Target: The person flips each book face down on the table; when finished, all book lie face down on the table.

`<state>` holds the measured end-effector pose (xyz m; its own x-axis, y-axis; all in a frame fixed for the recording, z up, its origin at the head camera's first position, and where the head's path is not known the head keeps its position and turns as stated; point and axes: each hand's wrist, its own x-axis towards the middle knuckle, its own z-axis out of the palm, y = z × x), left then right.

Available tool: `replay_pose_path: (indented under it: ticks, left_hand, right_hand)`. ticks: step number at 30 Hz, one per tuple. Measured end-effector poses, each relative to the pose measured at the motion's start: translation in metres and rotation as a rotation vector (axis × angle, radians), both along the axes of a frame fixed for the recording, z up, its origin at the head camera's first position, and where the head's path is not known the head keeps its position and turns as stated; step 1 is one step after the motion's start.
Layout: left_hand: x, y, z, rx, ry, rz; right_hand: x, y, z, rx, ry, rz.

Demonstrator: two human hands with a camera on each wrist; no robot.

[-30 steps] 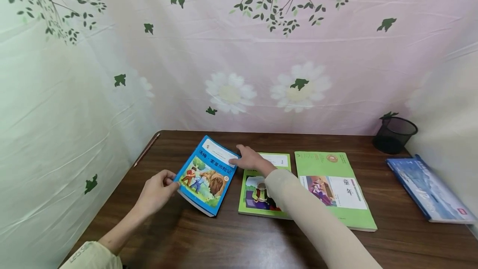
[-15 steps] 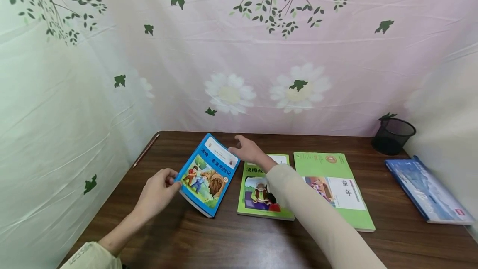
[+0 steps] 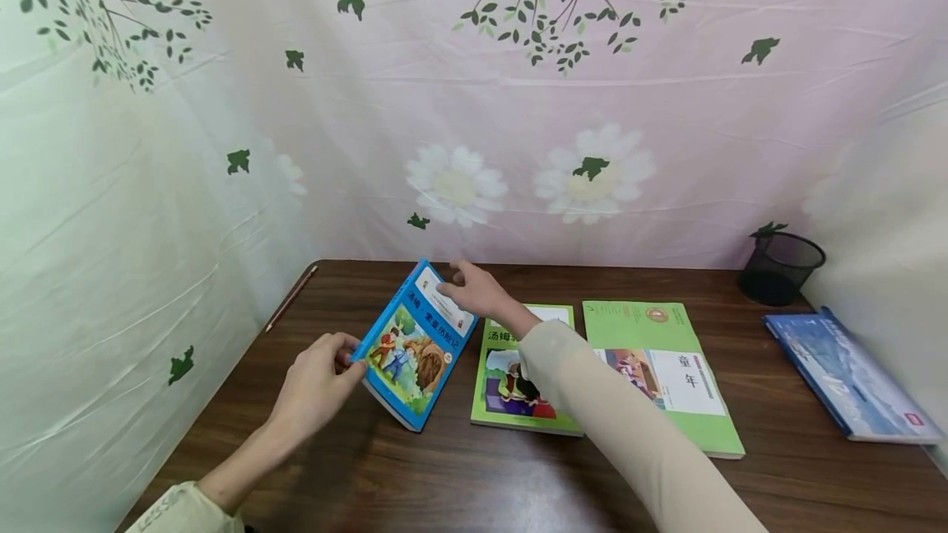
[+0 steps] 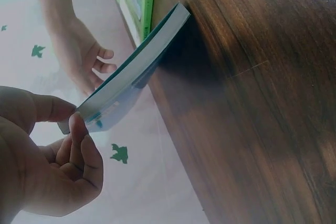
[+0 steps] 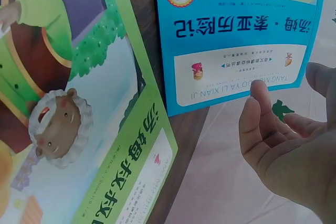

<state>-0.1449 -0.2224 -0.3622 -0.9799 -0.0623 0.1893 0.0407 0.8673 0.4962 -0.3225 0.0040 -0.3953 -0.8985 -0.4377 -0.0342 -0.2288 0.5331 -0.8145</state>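
Observation:
A blue paperback book (image 3: 415, 348) with a cartoon cover is held tilted over the brown table, its left side raised. My left hand (image 3: 322, 381) pinches its left edge between thumb and fingers; in the left wrist view the white page block (image 4: 131, 64) runs out from that pinch. By the book's top edge is my right hand (image 3: 481, 294), its fingers loosely bent and holding nothing. In the right wrist view these fingertips (image 5: 258, 90) overlap the cover's white title panel (image 5: 236, 72).
Right of the blue book lie a small green book (image 3: 511, 426), partly under my right forearm, and a larger green book (image 3: 637, 321). A blue-white book (image 3: 852, 377) lies at the right edge, near a black mesh pen cup (image 3: 773, 282). A pencil (image 3: 291, 298) lies along the left edge.
The blue book's left side has risen and the cover tilts more to the right, still in my left hand. My right hand has shifted left and slightly up along its top edge.

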Motion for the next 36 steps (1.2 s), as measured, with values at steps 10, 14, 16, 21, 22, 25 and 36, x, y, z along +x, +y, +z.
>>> replay_pose_path:
  ticks: [10,14,16,21,22,25,36]
  left_hand:
    - [0.004,0.001,0.001,-0.027,0.015,0.007]
    - [0.005,0.0,0.001,-0.037,0.021,0.009]
    - [0.005,-0.001,0.002,-0.042,0.03,0.012]
    - [0.006,-0.002,0.003,-0.068,0.066,0.01]
    - [0.006,-0.002,0.004,-0.074,0.069,0.009]
    - [0.007,-0.001,0.004,-0.086,0.075,0.002]
    - [0.011,0.006,0.008,-0.089,0.059,-0.009]
  right_hand:
    - [0.001,0.0,0.0,-0.01,-0.005,-0.02]
    - [0.001,-0.001,-0.002,-0.007,-0.002,-0.021]
    - [0.002,-0.002,-0.002,-0.008,0.0,-0.02]
    - [0.001,-0.002,-0.002,-0.014,-0.012,-0.017]
    - [0.001,-0.002,-0.002,-0.015,-0.015,-0.017]
    - [0.001,-0.001,-0.002,-0.013,-0.019,-0.02]
    - [0.002,0.0,0.002,-0.013,-0.019,-0.028]
